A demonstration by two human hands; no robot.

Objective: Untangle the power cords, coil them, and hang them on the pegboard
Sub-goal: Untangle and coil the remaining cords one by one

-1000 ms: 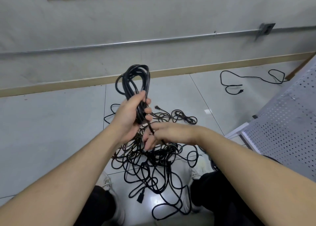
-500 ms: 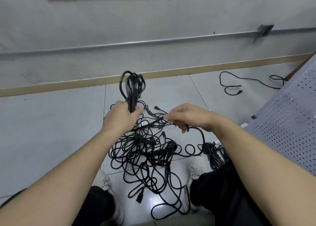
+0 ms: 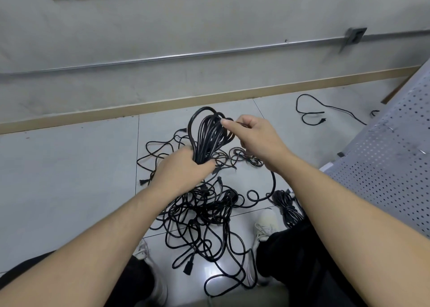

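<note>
The left hand [image 3: 183,169] is closed around the gathered base of a coil [image 3: 209,134] of black power cord, gripping the bundled loops where they converge; the loops stand up from the fist as a long, narrow oval. The right hand [image 3: 253,139] is at the upper right edge of the coil, thumb and forefinger pinched on what appears to be a single strand, though the strand is thin and partly blurred there. The step in hand is judged to be coiling: one more loop is being laid onto the bundle. The next move calls for feeding that strand down to the left fist, then drawing further slack from the tangle [image 3: 204,204] on the floor [image 3: 69,167] directly beneath the hands without dragging neighbouring cords along. The cords are smooth, round, rubber-sheathed and limp, with moulded plugs; one connector [image 3: 188,268] lies at the near edge of the tangle. A finished, wrapped bundle [image 3: 287,205] rests beside the right shoe [image 3: 264,227], and a loose cord [image 3: 309,113] lies well apart near the skirting. The perforated grey pegboard [image 3: 391,158], matt metal, stands at the right edge of the floor, with nothing visibly hung on it.
</note>
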